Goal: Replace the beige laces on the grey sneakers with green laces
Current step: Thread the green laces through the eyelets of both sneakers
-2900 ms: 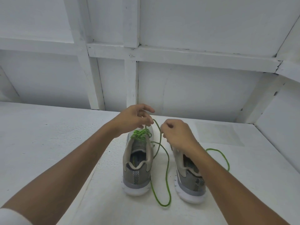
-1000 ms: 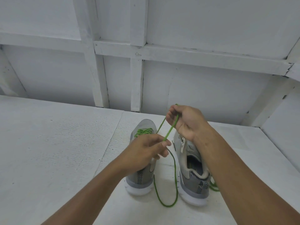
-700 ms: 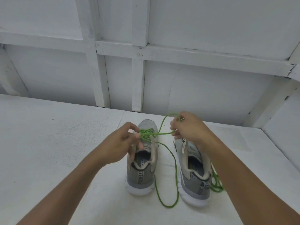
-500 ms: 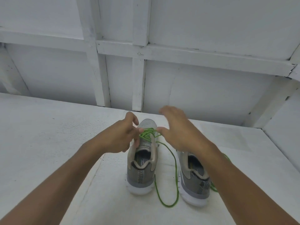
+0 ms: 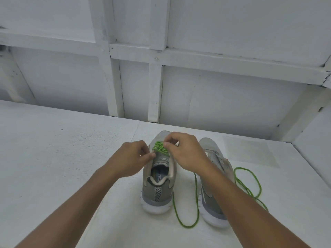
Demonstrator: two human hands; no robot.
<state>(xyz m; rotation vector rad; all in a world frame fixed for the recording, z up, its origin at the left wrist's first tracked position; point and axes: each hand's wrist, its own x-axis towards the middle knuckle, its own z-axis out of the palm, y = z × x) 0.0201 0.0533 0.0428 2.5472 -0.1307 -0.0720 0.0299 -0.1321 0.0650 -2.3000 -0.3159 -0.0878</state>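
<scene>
Two grey sneakers stand side by side on the white surface, heels toward me. The left sneaker [image 5: 158, 187] has a green lace [image 5: 160, 148] threaded through its lower eyelets. My left hand [image 5: 131, 159] pinches the sneaker's left eyelet edge beside the lacing. My right hand [image 5: 184, 153] pinches the green lace over the tongue. A long loose loop of that lace [image 5: 186, 219] trails down between the shoes. The right sneaker [image 5: 213, 178] is partly hidden by my right forearm. A second green lace [image 5: 249, 185] lies coiled to its right.
The white table [image 5: 62, 158] runs out to the left and front. A white framed wall [image 5: 155, 86] rises just behind the shoes, and a white side wall [image 5: 315, 140] closes in on the right.
My hands came down from holding the lace up in the air and closed in on the left sneaker's lacing. The second lace beside the right sneaker is more in view.
</scene>
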